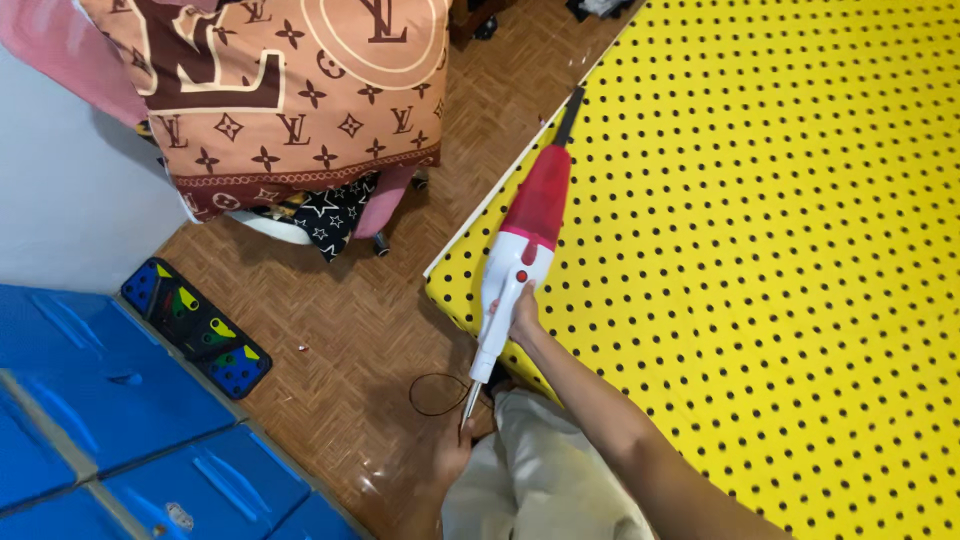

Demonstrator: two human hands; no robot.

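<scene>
Head view: the right hand (522, 316) is wrapped around the white handle of a slim handheld vacuum cleaner with a white plastic body and translucent red dust chamber (525, 235). The vacuum lies angled along the left edge of a yellow mattress with black polka dots (780, 260), its dark nozzle pointing away from the person. A thin black power cord (437, 393) loops over the brown parquet floor (350, 330). The left hand (452, 452) sits low beside the cord's end; its grip cannot be determined. Blue plastic drawers (120, 420) stand at left.
</scene>
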